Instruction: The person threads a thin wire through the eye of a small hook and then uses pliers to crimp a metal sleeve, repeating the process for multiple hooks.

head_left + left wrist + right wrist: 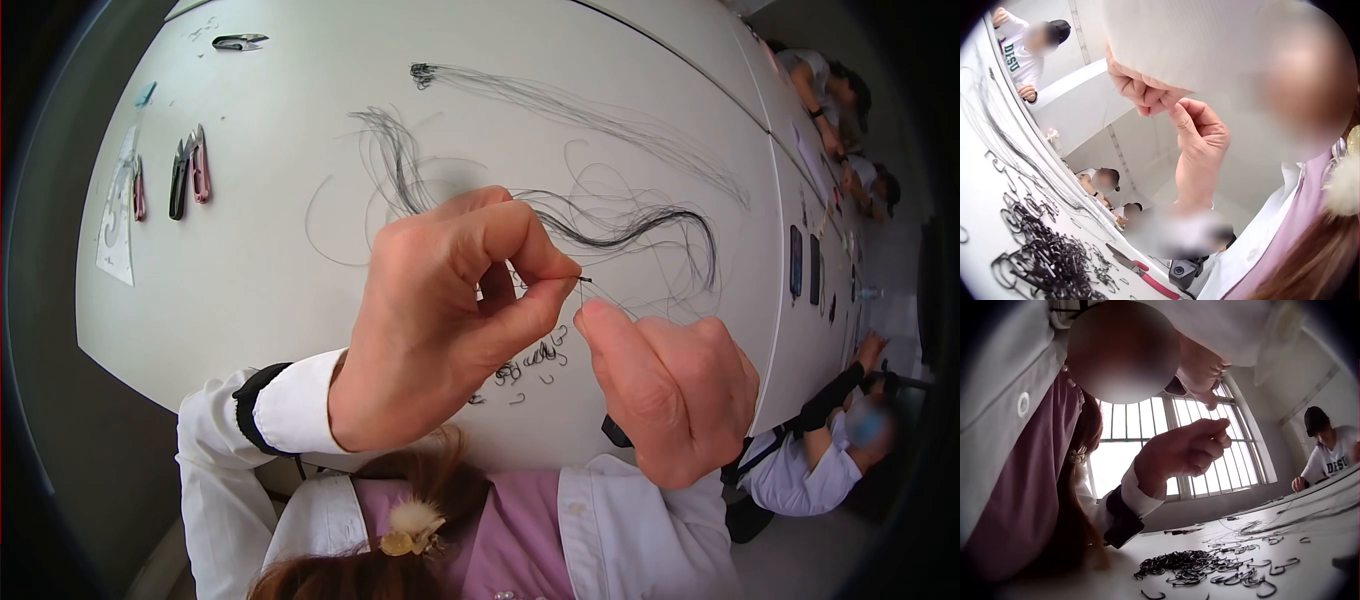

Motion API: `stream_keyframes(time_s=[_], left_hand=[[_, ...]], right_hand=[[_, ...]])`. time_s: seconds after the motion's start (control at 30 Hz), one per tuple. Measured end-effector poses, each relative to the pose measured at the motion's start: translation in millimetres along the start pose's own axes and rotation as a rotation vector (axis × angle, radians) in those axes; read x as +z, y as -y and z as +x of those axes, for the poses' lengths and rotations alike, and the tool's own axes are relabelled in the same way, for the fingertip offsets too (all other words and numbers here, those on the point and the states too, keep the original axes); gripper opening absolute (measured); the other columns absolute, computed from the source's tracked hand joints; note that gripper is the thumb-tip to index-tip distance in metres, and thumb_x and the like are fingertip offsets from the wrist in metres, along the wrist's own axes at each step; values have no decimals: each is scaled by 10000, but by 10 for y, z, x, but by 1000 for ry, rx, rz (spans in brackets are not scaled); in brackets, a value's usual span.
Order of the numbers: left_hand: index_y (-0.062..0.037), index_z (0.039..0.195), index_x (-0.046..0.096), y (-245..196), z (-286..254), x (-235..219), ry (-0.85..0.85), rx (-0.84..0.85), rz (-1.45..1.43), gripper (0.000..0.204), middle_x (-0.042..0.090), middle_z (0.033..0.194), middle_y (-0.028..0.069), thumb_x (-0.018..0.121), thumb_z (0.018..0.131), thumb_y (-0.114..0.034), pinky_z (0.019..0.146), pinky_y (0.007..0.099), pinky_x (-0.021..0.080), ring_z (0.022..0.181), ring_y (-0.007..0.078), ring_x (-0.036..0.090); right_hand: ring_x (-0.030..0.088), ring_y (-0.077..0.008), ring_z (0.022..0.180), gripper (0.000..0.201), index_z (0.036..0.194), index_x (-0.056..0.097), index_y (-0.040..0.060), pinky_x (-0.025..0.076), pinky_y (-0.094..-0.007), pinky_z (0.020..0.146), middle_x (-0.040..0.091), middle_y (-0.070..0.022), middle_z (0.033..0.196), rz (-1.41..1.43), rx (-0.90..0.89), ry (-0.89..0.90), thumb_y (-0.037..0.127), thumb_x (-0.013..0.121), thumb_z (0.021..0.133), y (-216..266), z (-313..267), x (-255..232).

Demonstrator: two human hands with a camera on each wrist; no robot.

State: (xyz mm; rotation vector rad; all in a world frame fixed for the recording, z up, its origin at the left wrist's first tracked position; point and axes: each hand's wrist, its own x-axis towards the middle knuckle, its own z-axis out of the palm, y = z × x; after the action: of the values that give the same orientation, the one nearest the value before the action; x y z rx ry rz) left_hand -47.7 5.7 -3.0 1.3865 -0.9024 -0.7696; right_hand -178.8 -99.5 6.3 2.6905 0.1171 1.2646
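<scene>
Left fingers point(548, 252) pinch a dark hook point(587, 280), its end jutting out.

On the left of the white table point(250, 250), in the head view, we see a clear triangular ruler point(116, 232), a small pink tool point(139, 192) just beside it, and black snips point(179, 182) next to pink snips point(201, 170), with another cutter point(237, 42) lying well apart. Toward the right edge we make out two dark slabs point(796, 262), perhaps phones, though the lens blurs them. The right wrist view shows us a barred window point(1125, 464) and a person in a dark cap point(1317, 420).
</scene>
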Motion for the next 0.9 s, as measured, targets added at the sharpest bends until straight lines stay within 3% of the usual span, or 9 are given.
stream_keyframes(time_s=[0.07,0.13,0.33,0.47,0.67,0.77,0.83,0.9], left_hand=[[1,688,534,-16,-14,14,16,-64,-15,135,466,734,-19,634,761,55,509,170,306,587,3,388],[1,695,543,-18,-20,13,38,-40,2,123,468,731,-19,636,753,57,508,169,307,588,2,393],[6,737,575,-12,-17,-8,107,-62,-23,83,478,722,-26,630,778,54,514,165,320,600,-1,412],[14,775,580,-29,-10,-31,159,-145,-84,62,506,734,-25,619,816,40,528,162,337,609,0,421],[24,818,590,-31,-2,-50,178,-176,-108,25,522,741,-15,604,828,42,547,160,349,623,3,431],[29,830,591,-45,2,-53,191,-166,-89,18,535,750,-7,606,830,39,556,161,357,633,7,443],[30,833,592,-44,4,-58,193,-168,-86,18,543,756,-2,608,830,37,566,163,366,645,10,453],[31,837,593,-43,5,-65,194,-169,-83,19,551,763,3,611,829,35,577,165,375,657,14,463]], right_hand=[[367,-76,462,322,827,674,22,217,-179,343,467,-1,634,-32,7,-41,71,630,512,-14,4,-38],[448,-125,477,285,833,663,7,305,-238,354,562,-41,659,47,91,126,-66,752,572,-15,43,-135],[505,-137,499,254,859,646,0,381,-225,418,610,-55,679,207,206,154,-65,748,635,-159,20,-95],[483,-106,490,305,823,657,-21,343,-216,352,528,-46,627,261,171,-18,-63,671,521,-198,-13,63],[484,-97,480,202,775,656,34,380,-228,393,531,-16,608,251,374,88,-48,712,599,-168,25,2],[477,-79,475,148,745,646,2,330,-190,429,581,-38,640,331,485,162,-94,699,645,-155,57,-10],[466,-85,470,146,726,647,69,347,-215,400,550,-7,602,421,619,164,-30,704,635,-155,62,2],[459,-79,468,130,717,647,67,332,-208,402,547,-7,597,470,641,161,-30,699,648,-175,34,38]])
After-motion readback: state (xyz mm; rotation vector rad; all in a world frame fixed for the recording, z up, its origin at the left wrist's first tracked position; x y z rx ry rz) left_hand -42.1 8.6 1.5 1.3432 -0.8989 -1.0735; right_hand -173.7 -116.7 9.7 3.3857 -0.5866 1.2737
